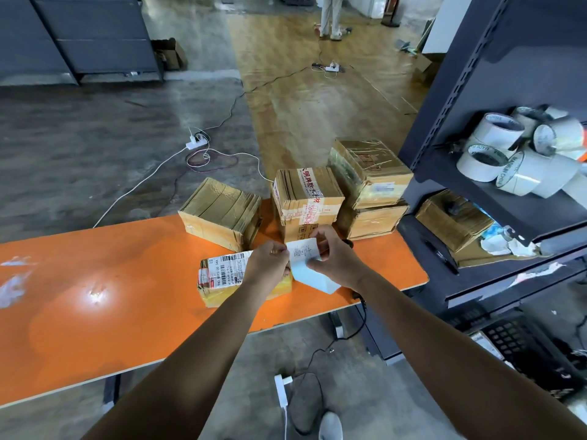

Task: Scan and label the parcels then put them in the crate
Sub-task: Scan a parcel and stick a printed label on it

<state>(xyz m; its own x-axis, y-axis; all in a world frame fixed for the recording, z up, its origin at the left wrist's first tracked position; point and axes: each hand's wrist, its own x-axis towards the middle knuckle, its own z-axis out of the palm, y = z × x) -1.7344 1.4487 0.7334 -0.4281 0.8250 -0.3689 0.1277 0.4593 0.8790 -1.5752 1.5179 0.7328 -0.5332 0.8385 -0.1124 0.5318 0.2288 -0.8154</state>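
Both my hands meet over the orange table point(95, 281). My left hand point(268, 262) pinches the left edge of a white label point(303, 250) with handwriting on it. My right hand point(335, 262) grips a pale blue stack of labels point(313, 276) under that label. Just below my left hand lies a small yellow-taped parcel point(222, 281) bearing a printed shipping label. Behind my hands stand several taped cardboard parcels: one at left point(220, 211), one in the middle with red-printed tape point(305, 195), and two stacked at right point(370, 173).
A dark metal shelf unit point(476, 90) rises right of the table, holding tape rolls point(521, 154) and a cardboard box point(451, 219). A black crate point(527, 347) sits low at right. Cables and power strips point(197, 142) lie on the floor. A person point(330, 17) stands far back.
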